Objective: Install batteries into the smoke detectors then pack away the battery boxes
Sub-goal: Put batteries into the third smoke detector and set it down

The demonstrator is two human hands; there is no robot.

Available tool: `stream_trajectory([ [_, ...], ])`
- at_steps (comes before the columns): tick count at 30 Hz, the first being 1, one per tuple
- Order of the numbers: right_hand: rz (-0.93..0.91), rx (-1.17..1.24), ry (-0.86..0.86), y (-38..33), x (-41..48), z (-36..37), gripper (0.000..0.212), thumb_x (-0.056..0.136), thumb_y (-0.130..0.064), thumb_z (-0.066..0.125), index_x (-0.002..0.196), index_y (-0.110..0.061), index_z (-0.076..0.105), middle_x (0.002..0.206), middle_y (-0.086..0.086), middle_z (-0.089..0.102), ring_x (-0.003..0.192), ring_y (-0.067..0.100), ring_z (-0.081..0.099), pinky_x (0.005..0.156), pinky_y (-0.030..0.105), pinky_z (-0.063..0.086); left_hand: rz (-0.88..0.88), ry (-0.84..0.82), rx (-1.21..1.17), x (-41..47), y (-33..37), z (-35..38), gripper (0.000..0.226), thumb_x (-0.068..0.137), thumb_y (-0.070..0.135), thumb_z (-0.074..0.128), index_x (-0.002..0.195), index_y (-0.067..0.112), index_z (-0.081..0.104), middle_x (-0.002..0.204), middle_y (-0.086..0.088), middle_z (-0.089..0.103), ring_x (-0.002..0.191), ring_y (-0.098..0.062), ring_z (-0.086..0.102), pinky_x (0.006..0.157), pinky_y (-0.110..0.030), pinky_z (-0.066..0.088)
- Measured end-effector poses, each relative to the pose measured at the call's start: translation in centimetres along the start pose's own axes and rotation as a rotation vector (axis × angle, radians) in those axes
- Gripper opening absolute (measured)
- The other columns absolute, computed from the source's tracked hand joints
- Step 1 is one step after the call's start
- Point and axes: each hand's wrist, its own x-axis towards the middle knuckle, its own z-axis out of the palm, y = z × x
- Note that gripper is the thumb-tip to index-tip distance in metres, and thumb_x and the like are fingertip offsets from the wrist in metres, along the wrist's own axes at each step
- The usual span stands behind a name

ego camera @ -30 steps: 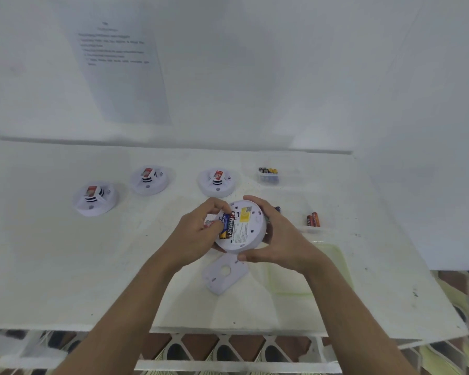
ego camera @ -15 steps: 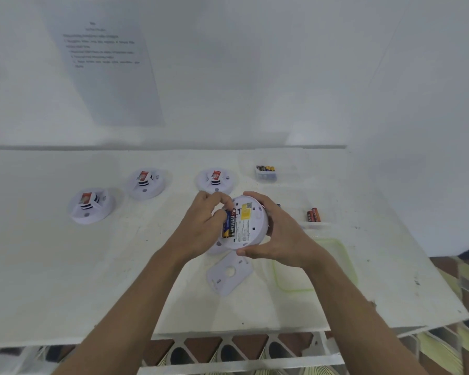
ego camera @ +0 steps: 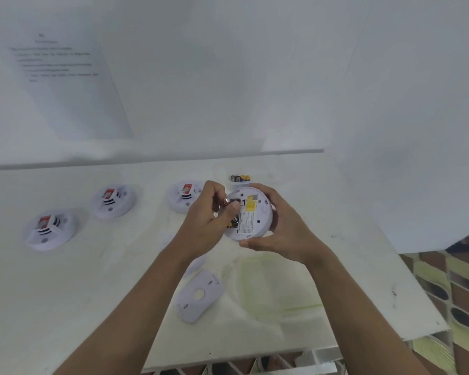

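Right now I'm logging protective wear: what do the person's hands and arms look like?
The left hand and right hand are bare: no gloves, rings or watch visible. Both arms are bare as well, with no sleeve in view down to the frame's edge.

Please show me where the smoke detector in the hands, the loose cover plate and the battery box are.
Smoke detector (ego camera: 251,212): head view, its labelled back.
Cover plate (ego camera: 192,309): head view, flat face below its hole.
Battery box (ego camera: 238,183): head view, its front wall.
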Motion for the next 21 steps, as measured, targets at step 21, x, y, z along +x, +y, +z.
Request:
stream_trajectory([
  [21,0.039,0.051,0.230,4.6,4.2,-11.9,0.096,0.067,-0.005,0.093,0.144,-0.031,0.041,0.137,-0.014,0.056,0.127,0.004,0.055,0.095,0.023,0.054,-0.267,0.068,0.482,18.0,-3.8,7.7,0.025,0.077,0.016,0.083,0.080,0.009,0.059,0.076,-0.001,0.064,0.066,-0.011,0.063,0.053,-0.014,0.038],
])
